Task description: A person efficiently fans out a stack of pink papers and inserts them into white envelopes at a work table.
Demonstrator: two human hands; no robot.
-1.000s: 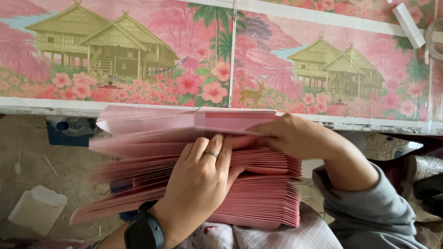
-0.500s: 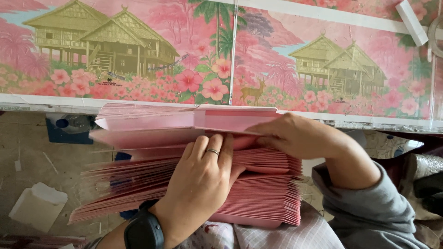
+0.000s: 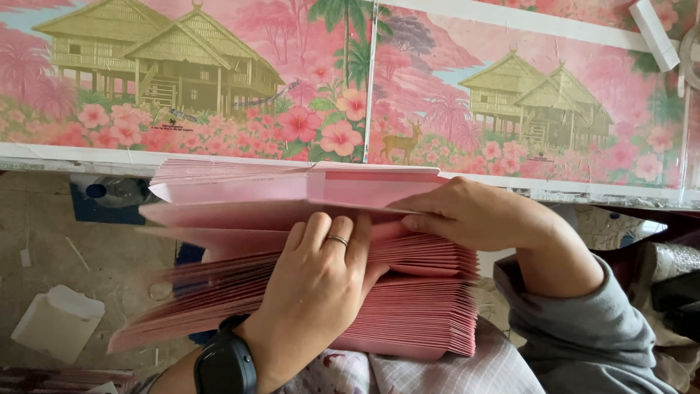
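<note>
Both hands on 1 pink card stack [image 3: 408,314]: left hand [image 3: 321,292] spread flat, right hand [image 3: 474,215] pinching top sheets.

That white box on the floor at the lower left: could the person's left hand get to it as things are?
Probably not right away. The left hand lies flat on the pink envelope stack, pressing it, and the white box sits on the floor beyond the stack's fanned edge. The hand would have to let go first.

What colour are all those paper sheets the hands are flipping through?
The paper sheets are pink, clearest in the head view.
</note>
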